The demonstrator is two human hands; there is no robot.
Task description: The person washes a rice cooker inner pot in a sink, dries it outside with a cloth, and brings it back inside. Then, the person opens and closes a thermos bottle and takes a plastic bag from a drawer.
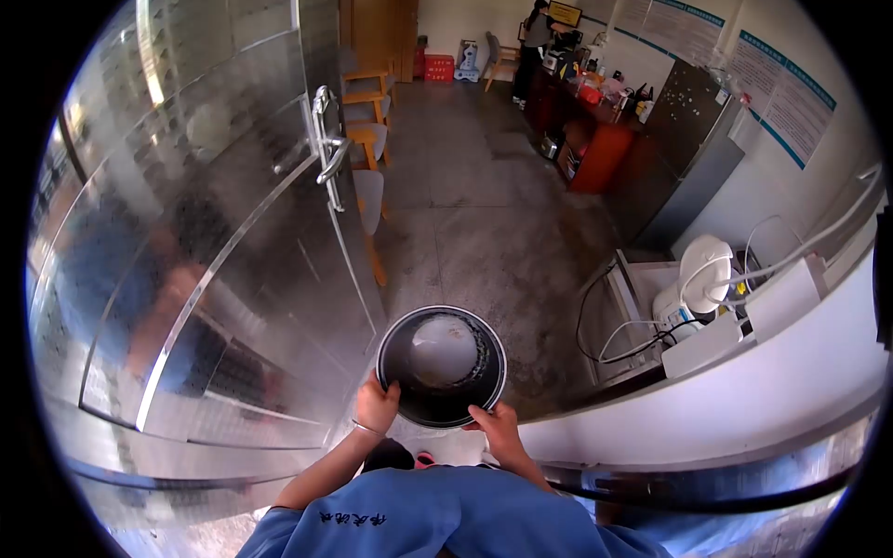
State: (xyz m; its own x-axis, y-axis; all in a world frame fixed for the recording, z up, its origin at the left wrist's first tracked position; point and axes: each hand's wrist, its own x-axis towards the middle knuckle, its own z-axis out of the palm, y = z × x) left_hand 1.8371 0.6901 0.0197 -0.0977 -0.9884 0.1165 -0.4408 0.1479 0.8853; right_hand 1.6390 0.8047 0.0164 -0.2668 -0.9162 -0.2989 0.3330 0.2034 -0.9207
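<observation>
Held out in front of my body is a round, dark rice cooker inner pot (401, 391) with a pale metal rim. Cloudy whitish liquid (445, 350) lies in its bottom, and small pale bits cling to the inner wall. My left hand (377, 405) grips the rim at the lower left, thumb over the edge. On the lower right, my right hand (496, 430) is closed on the rim in the same way. The fingers beneath the pot are hidden.
A steel door (233, 279) with a handle (327, 139) stands at left. Chairs (370, 195) line the left side beyond it. At right are a low white wall (707, 418), a white appliance with cables (684, 302), a fridge (670, 149) and a red desk (600, 139). Another person (535, 46) stands far back.
</observation>
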